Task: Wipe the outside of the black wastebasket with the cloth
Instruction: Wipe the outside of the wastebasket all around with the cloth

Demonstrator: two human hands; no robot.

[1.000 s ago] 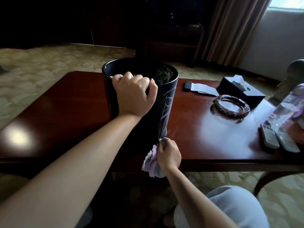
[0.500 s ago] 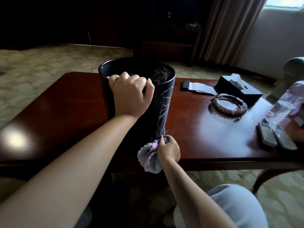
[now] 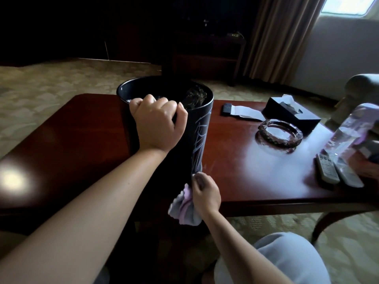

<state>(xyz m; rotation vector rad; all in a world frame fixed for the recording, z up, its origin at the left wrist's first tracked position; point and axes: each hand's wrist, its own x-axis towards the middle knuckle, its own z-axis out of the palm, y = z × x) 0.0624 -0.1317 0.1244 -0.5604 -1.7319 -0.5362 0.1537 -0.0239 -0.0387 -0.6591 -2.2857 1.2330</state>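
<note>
My left hand is curled tight over the near rim of the black wastebasket, fingers hooked inside, thumb outside. The wastebasket stands upright on the dark red wooden table, close to its near edge. My right hand grips a bunched lilac-grey cloth and presses it against the lower outside wall of the wastebasket, just above the table edge; the loose end of the cloth hangs below the tabletop.

Pale scratchy streaks run down the right side of the wastebasket. Its near face is in deep shadow, and my left forearm covers much of it. What lies inside is too dark to make out.

To the right on the table sit a glass ashtray, a black tissue box behind it, and two remote controls near the right end. A clear plastic bottle is cut off by the picture's right edge. The left half of the tabletop is bare, polished wood with a bright glare spot.
</note>
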